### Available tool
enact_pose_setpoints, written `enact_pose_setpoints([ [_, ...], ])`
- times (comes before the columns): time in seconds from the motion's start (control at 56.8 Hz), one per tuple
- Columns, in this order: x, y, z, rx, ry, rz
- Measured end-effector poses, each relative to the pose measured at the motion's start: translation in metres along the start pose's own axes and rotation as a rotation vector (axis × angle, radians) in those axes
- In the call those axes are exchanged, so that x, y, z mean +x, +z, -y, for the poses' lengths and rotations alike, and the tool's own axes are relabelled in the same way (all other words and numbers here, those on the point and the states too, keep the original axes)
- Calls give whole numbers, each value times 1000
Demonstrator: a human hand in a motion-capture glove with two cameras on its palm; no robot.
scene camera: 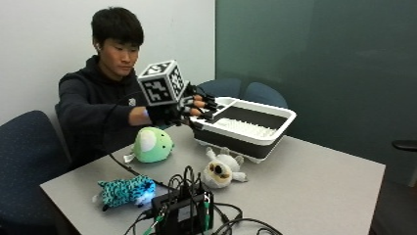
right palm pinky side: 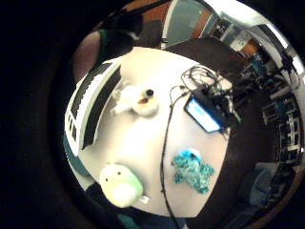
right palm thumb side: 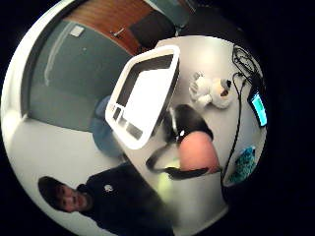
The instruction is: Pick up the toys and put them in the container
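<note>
1. Toys lie loose on the grey table [scene camera: 312, 181] in the outside view: a green plush [scene camera: 152, 145] nearest the person, a white plush [scene camera: 220, 172] just in front of the container [scene camera: 244, 128], and a teal plush [scene camera: 125, 191] near the table's front edge beside a black device [scene camera: 182, 210] with cables. The gloved right hand [scene camera: 189, 108] hangs in the air at the container's near end, above the green plush, fingers spread and holding nothing. The container's floor shows no toys.
2. Little-finger palm view: the white plush [right palm pinky side: 136, 100] lies beside the container's long wall [right palm pinky side: 90, 107]; the green plush [right palm pinky side: 120, 185] and teal plush [right palm pinky side: 191, 169] sit near the table's edge, open tabletop between all three. A cable [right palm pinky side: 164, 148] crosses that space.
3. Thumb-side palm view: a bare fingertip [right palm thumb side: 197, 152] shows close to the container's rim [right palm thumb side: 147, 96].
</note>
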State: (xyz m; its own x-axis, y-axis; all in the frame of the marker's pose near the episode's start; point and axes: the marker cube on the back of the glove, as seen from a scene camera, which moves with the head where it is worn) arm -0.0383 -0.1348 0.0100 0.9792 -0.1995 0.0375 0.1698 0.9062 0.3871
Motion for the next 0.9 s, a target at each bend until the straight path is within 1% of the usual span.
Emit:
enact_pose_setpoints([
  [0.106,-1,54,19,-72,16,-33],
  [0.229,9,123,34,-284,25,-39],
  [0.281,17,145,42,-342,42,-21],
  [0.334,28,158,50,-372,62,-64],
  [0.44,33,167,55,-356,51,-197],
  [0.668,32,169,54,-286,50,-159],
  [0.792,28,155,47,-262,59,-201],
  [0.897,23,125,47,-226,83,-218],
])
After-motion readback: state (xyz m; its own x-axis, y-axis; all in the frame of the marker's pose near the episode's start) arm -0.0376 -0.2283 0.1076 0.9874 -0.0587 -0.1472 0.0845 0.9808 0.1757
